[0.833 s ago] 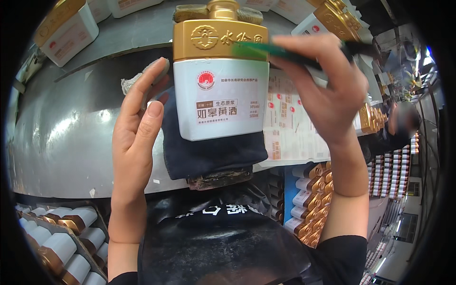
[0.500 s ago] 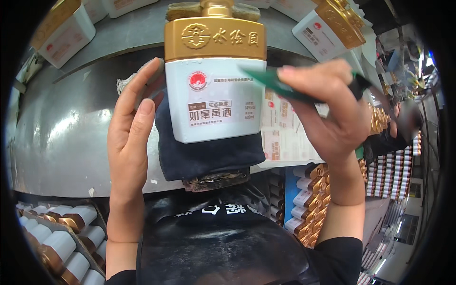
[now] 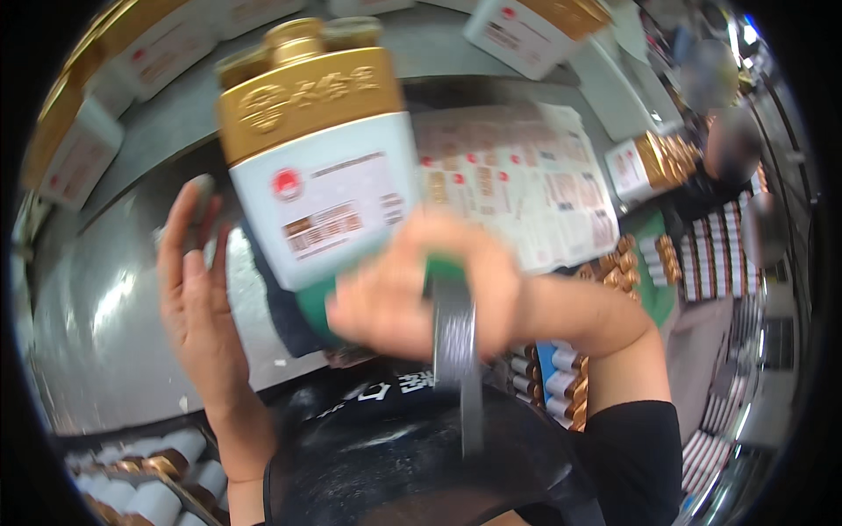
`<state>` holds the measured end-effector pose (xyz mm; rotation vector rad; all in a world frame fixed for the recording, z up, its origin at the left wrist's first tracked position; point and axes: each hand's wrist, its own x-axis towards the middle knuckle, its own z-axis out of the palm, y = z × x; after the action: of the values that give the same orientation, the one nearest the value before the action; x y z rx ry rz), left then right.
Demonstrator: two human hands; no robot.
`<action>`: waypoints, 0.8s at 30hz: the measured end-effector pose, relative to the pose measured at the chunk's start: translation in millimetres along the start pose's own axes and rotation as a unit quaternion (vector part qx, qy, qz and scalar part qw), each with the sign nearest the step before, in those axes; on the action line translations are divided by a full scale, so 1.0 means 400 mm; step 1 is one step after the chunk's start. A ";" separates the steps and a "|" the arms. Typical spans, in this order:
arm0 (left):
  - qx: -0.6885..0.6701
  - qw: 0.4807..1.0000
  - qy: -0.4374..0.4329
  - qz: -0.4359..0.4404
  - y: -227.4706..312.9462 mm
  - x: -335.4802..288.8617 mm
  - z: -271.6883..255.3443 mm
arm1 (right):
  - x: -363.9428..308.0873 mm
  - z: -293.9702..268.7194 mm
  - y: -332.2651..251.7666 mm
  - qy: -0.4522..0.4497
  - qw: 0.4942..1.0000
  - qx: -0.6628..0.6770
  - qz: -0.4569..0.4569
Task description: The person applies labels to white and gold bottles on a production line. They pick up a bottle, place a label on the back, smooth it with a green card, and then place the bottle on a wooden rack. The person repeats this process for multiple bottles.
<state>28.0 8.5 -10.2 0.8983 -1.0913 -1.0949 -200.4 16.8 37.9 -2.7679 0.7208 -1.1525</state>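
Note:
A white bottle (image 3: pixel 342 188) with a gold shoulder and neck lies face up, tilted slightly in view, with a printed label on its front. Under its lower end is a folded dark cloth (image 3: pixel 274 311). My right hand (image 3: pixel 430 285), blurred by motion, grips a green-bladed scraper (image 3: pixel 317 309) at the bottle's bottom edge. The scraper's dark handle sticks out toward my apron. Whether the blade touches the bottle is unclear. Left of the bottle, my left hand (image 3: pixel 197 298) is open, fingers apart, with grey coverings on some fingertips.
A sheet of labels (image 3: pixel 535 193) lies right of the bottle on the metal table (image 3: pixel 114 298). More white-and-gold bottles (image 3: pixel 167 53) stand along the far edge. Crates of bottles (image 3: pixel 145 491) sit lower left, with others at right. Another person (image 3: pixel 715 140) is at the far right.
My right hand has swept the scraper from the bottle's upper right side down to its bottom edge. The bottle appears shifted left and tilted as the view turned. My left hand stays open.

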 end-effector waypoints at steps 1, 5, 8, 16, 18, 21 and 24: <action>0.033 0.999 -0.011 0.041 -0.004 0.003 -0.010 | -0.041 0.005 -0.048 -0.011 0.998 0.051 0.026; 0.248 0.942 -0.101 0.203 0.012 0.026 0.032 | -0.162 -0.090 -0.090 -0.039 0.955 0.176 0.235; 0.538 0.767 -0.198 0.289 0.060 0.048 0.128 | -0.267 -0.137 -0.085 -0.037 0.844 0.297 0.444; 0.507 0.694 -0.474 0.192 0.121 -0.102 0.174 | -0.473 -0.248 0.065 0.012 0.746 0.136 0.652; 0.493 0.760 -0.347 0.243 0.112 -0.108 0.155 | -0.502 -0.222 0.109 -0.013 0.839 -0.020 0.544; 0.360 0.883 -0.113 0.279 0.082 -0.080 0.130 | -0.506 -0.218 0.156 -0.104 0.880 -0.199 0.419; 0.407 0.860 0.050 0.304 0.051 -0.059 0.035 | -0.530 -0.231 0.162 -0.171 0.859 -0.248 0.414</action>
<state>16.8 35.6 7.1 1.1158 -1.6361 -0.0173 -418.9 64.1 -49.6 -2.3457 2.0764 -0.3075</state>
